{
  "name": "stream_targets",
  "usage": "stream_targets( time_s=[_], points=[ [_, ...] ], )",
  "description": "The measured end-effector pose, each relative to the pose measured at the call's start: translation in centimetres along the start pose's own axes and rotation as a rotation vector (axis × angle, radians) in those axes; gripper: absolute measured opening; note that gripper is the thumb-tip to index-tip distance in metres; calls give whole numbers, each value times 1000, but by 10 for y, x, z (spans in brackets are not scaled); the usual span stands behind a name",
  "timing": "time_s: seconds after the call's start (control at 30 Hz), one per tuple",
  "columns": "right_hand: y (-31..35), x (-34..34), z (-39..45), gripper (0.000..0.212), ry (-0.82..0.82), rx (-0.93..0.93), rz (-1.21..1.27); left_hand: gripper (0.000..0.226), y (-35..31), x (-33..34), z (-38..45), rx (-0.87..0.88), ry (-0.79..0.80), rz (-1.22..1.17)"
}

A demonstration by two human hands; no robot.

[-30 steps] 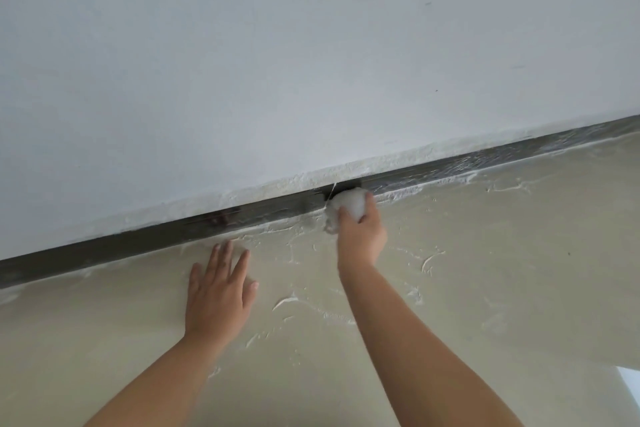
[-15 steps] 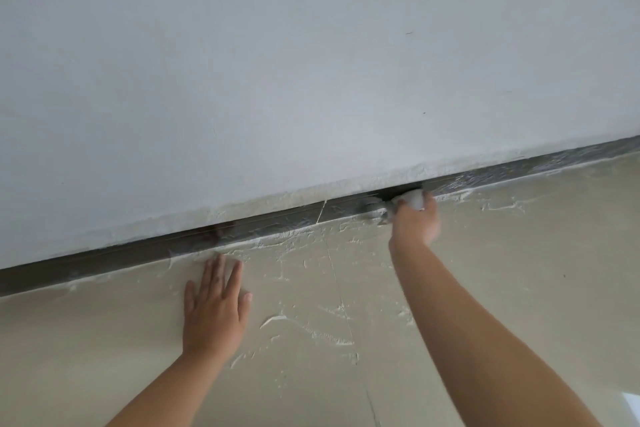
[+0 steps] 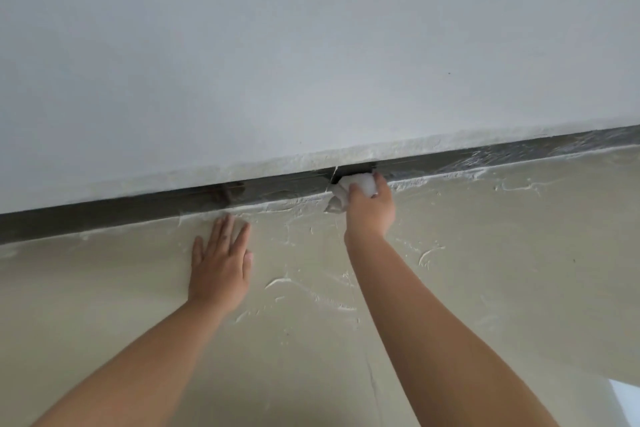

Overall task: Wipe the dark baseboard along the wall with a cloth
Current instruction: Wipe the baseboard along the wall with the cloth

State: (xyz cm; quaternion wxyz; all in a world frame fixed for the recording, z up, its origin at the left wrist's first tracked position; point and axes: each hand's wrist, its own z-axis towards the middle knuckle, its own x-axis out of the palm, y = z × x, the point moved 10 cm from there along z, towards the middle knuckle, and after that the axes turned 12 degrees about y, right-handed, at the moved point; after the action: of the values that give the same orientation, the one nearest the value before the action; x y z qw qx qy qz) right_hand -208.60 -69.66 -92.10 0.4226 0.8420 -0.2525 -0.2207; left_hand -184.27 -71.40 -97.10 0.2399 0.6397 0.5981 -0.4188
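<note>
Your right hand (image 3: 369, 210) is bunched around the white cloth (image 3: 356, 188) and presses it on the dark baseboard (image 3: 138, 210), the nearer hand to it. The baseboard runs long from left to right at the foot of the wall (image 3: 311, 45). Your left hand (image 3: 221, 263) lies flat on the floor (image 3: 519, 253), fingers straight and a little apart, just below the strip.

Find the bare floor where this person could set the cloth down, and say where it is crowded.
Free: floor right of the right hand, below the baseboard; also left of the left hand. Crowded: between the hands, beneath the cloth.
</note>
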Motion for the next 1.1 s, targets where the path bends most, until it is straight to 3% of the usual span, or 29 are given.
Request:
stream_targets(
  time_s=[0.2, 0.5, 0.6, 0.7, 0.93, 1.1],
  points=[
    [3, -13, 7, 53, -106, 15, 57, 48, 2, -5, -2, 54, -36, -101],
    [-29, 70, -32, 48, 69, 122, 18, 51, 33, -6, -20, 58, -8, -59],
    [-38, 101, -48, 47, 177, 156, 13, 62, 40, -9, -25, 62, -10, -62],
    [-43, 116, -56, 48, 239, 173, 38, 50, 44, -15, -26, 54, -45, -99],
    [11, 27, -37, 47, -46, -91, 40, 53, 45, -16, -26, 78, -55, -106],
    [26, 44, -57, 45, 26, -256, -165, 49, 46, -11, -24, 46, -43, -98]
  ],
)
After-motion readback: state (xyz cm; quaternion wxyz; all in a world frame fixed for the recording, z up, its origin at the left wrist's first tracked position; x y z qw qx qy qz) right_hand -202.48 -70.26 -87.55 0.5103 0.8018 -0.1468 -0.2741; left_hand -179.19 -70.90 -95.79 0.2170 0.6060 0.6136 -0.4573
